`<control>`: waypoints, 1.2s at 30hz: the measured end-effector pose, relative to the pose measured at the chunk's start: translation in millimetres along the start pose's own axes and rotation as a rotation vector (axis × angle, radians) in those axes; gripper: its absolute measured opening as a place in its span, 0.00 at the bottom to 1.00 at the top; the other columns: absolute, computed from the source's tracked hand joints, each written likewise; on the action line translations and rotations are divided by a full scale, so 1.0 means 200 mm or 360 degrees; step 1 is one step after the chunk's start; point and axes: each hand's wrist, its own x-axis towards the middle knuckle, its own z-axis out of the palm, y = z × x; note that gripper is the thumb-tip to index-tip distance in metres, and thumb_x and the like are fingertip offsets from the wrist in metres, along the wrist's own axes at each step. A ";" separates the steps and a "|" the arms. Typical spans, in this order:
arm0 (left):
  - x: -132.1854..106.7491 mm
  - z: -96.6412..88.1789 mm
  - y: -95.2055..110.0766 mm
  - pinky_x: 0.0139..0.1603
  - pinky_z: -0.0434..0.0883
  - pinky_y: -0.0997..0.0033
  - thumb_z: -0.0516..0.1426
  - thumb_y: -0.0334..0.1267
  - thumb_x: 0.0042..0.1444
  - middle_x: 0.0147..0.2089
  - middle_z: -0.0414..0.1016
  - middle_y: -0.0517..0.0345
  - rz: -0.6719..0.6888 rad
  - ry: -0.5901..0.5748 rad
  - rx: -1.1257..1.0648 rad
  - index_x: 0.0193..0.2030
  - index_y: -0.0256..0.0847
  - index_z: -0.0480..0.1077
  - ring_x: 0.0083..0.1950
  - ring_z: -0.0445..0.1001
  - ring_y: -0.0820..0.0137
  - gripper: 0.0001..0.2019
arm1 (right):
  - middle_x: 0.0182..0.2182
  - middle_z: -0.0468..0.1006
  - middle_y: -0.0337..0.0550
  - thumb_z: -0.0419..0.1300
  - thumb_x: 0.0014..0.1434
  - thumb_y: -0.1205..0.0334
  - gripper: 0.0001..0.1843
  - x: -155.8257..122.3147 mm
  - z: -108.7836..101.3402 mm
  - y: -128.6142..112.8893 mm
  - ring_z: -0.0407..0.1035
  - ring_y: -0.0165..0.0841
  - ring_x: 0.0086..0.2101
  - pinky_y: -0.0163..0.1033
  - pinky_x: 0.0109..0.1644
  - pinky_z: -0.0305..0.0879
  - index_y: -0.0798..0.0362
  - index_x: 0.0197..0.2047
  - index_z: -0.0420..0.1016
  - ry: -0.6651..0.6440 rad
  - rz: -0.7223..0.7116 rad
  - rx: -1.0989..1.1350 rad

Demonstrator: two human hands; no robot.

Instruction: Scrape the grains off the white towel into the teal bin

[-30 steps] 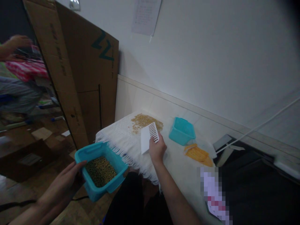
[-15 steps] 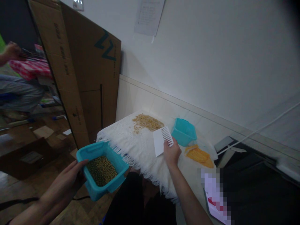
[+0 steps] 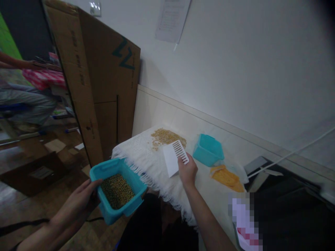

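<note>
My left hand grips the rim of a teal plastic box at its left side, thumb over the edge. The box is at the table's front edge and holds a mix of green and yellowish beans. My right hand is closed on a flat white scraper with a row of slots along one end. The scraper is tilted over the white fringed cloth, just in front of a pile of yellowish beans. Whether it touches the cloth, I cannot tell.
A second teal box stands right of the pile, with a yellow cloth-like item beside it. A tall cardboard box rises at the left. Behind it a person's arm shows. The wall borders the table.
My right hand has moved the scraper left, closer to the front of the bean pile. My left hand keeps its hold on the box. The view has shifted slightly.
</note>
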 end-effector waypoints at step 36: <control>0.10 -0.22 -0.11 0.29 0.70 0.75 0.77 0.41 0.48 0.29 0.79 0.66 -0.0073 -0.0234 -0.0069 0.43 0.44 0.82 0.28 0.73 0.72 0.17 | 0.46 0.91 0.54 0.63 0.66 0.65 0.20 -0.31 0.39 -0.52 0.86 0.45 0.44 0.43 0.51 0.79 0.55 0.58 0.86 -0.0408 -0.0143 0.0363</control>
